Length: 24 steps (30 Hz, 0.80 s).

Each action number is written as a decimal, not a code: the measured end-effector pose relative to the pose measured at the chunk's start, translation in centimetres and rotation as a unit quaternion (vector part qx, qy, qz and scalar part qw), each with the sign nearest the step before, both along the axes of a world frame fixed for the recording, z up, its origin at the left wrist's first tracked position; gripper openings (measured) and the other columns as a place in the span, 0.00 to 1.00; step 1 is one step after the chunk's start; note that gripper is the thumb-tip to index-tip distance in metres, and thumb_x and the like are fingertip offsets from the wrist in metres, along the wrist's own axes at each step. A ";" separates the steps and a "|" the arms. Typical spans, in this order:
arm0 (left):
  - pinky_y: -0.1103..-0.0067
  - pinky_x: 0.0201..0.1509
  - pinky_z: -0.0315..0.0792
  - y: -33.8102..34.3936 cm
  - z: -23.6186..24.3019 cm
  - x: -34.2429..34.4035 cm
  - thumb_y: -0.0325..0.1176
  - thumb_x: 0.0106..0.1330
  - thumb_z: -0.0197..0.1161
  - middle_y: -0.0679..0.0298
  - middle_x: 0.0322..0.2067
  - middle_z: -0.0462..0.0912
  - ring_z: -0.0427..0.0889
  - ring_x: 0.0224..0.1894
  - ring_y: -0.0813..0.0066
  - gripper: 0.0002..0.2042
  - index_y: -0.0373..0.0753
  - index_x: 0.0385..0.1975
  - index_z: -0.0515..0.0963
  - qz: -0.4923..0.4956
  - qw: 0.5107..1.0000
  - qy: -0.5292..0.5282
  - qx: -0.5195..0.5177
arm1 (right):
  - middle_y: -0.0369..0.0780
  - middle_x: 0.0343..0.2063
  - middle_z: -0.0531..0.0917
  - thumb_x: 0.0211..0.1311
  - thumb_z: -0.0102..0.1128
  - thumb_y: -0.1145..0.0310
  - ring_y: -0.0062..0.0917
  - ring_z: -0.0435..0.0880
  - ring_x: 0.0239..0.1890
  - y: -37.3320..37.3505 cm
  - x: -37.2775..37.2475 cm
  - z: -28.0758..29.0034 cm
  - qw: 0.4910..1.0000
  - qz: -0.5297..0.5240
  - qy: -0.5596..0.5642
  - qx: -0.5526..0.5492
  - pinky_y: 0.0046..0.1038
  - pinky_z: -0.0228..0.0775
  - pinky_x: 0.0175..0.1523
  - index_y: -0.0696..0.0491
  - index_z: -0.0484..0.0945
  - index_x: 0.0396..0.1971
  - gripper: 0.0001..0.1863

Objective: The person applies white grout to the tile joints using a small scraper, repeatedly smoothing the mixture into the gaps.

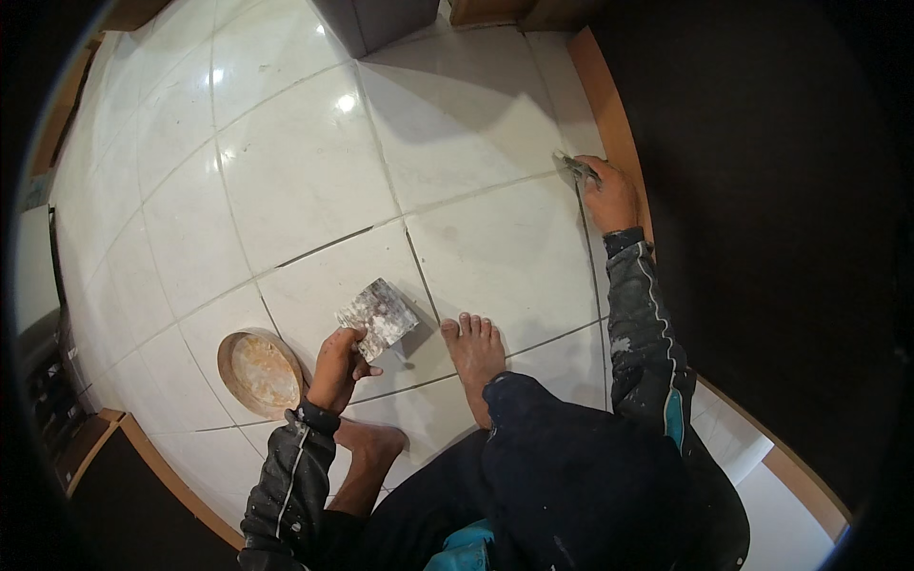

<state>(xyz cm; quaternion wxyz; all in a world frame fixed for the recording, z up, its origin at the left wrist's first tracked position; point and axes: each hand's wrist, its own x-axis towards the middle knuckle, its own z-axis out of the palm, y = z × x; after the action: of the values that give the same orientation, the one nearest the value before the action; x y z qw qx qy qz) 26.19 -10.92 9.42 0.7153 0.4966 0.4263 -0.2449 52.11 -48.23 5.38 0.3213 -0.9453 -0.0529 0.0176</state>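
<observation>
My left hand (335, 369) grips a flat rectangular plate (381, 319) by its lower left edge, above the floor. White and brown smears cover the plate. Far to the right, my right hand (611, 198) is closed round a small grey scraper (578, 169). The scraper's tip is at a tile joint near the wooden skirting, where a pale smear (562, 157) shows. Its handle is mostly hidden by my fingers. Beside my left hand, a round shallow pan (225, 369) with whitish-orange residue stands on the tiles.
Glossy white floor tiles (286, 143) have some dark joints and some pale ones. A dark panel (762, 219) with a wooden skirting (605, 95) borders the right side. A grey box-like piece (386, 24) stands at the far side. My bare foot (473, 357) rests between my hands.
</observation>
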 end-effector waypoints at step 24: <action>0.72 0.32 0.78 -1.1 1.9 1.9 0.38 0.68 0.51 0.71 0.19 0.61 0.62 0.13 0.81 0.10 0.37 0.38 0.70 -0.003 0.999 0.005 -0.054 | 0.42 0.49 0.81 0.50 0.54 0.74 0.34 0.83 0.46 11.9 -7.0 2.2 0.969 0.142 -0.075 -0.190 0.36 0.78 0.42 0.51 0.78 0.45 0.19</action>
<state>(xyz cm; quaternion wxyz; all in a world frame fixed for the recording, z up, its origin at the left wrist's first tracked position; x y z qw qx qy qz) 28.11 -12.02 11.30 0.7379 0.4577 0.4145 -0.2723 45.07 -36.35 7.55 0.1251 -0.9705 -0.2063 0.0024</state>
